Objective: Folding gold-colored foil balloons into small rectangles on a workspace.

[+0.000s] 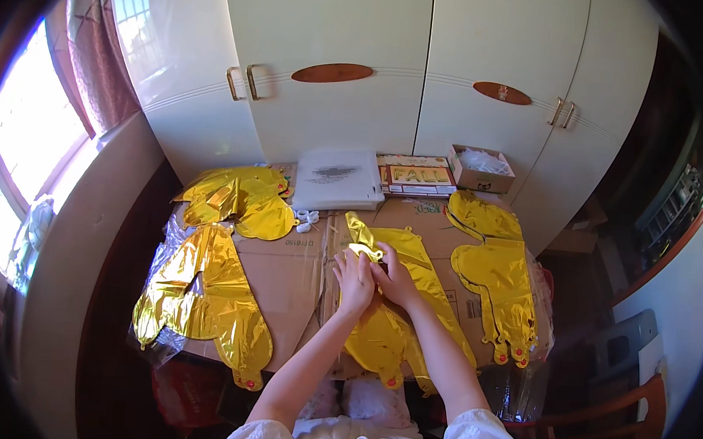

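Gold foil balloon (399, 301) flat on cardboard-covered table (285, 276), centre front, under both hands. Left hand (354, 282) and right hand (396, 281) side by side, fingers (348, 261) pinched together on a crumpled flap near its upper end. More gold foil balloons to the left (204, 295), upper left (241, 199) and right (498, 283). White packet (336, 179), printed flat box (416, 175) and small open carton (481, 169) beyond, against white wardrobe doors (336, 60).
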A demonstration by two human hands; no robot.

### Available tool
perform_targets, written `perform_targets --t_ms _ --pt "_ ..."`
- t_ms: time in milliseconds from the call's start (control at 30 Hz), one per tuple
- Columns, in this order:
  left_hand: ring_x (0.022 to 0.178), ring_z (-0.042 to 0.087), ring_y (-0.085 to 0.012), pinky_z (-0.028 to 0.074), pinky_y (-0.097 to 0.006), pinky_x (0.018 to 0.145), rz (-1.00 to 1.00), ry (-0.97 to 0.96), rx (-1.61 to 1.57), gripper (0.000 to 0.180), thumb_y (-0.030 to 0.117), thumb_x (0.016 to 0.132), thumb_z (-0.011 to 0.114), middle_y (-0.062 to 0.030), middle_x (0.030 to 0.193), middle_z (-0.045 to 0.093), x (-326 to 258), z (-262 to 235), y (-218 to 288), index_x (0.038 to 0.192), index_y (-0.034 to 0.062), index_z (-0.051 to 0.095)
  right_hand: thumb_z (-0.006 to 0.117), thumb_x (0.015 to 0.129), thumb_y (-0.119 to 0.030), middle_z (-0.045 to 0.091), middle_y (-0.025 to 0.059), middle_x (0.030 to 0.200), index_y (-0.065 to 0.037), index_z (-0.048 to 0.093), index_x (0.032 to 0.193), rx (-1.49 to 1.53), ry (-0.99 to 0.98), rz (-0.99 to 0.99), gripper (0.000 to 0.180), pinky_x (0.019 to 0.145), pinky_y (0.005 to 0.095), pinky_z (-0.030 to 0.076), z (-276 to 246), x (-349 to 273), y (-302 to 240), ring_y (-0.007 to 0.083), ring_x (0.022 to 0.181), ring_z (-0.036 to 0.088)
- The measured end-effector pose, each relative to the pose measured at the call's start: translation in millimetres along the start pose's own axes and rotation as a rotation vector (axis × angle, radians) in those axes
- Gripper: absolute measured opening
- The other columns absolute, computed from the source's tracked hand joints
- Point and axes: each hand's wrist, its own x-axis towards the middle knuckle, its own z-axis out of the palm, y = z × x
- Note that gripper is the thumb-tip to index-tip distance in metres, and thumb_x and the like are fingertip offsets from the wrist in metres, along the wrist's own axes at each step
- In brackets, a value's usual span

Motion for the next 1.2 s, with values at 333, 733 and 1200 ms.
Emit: perform_targets --t_ms 333,733,1200 --pt "0.143 0.016 -0.0368 0.013 -0.05 0.115 0.467 -0.396 0.695 0.063 0.034 0.094 0.046 -0.0198 0.15 0.027 -25 -91 11 0.143 -0.0018 0.028 0.06 0.089 -0.024 0.06 0.0231 0.1 -0.008 0.024 0.143 -0.135 -0.119 0.102 0.066 0.082 0.0425 0.047 -7 -4 -23 0.0392 0.092 0.06" --pt "0.142 0.024 -0.028 0.014 -0.052 0.115 0.676 -0.405 0.911 0.074 0.056 0.091 0.044 -0.0099 0.148 0.036 2 -96 -16 0.143 0.005 0.035 0.069 0.083 -0.016 0.032 0.0184 0.145 -0.012 0.038 0.138 -0.284 0.038 -0.247 0.064 0.106 0.0425 0.037 4 -3 -4 0.0363 0.13 0.038" --pt "0.144 0.017 -0.0302 0.012 -0.052 0.115 0.6 -0.406 0.806 0.067 0.043 0.094 0.046 -0.0109 0.152 0.029 5 -111 -18 0.146 0.0044 0.029 0.068 0.082 -0.017 0.047 0.0174 0.135 -0.012 0.065 0.113 -0.451 -0.013 -0.304 0.032 0.107 0.0429 0.036 11 -1 5 0.0367 0.13 0.04"
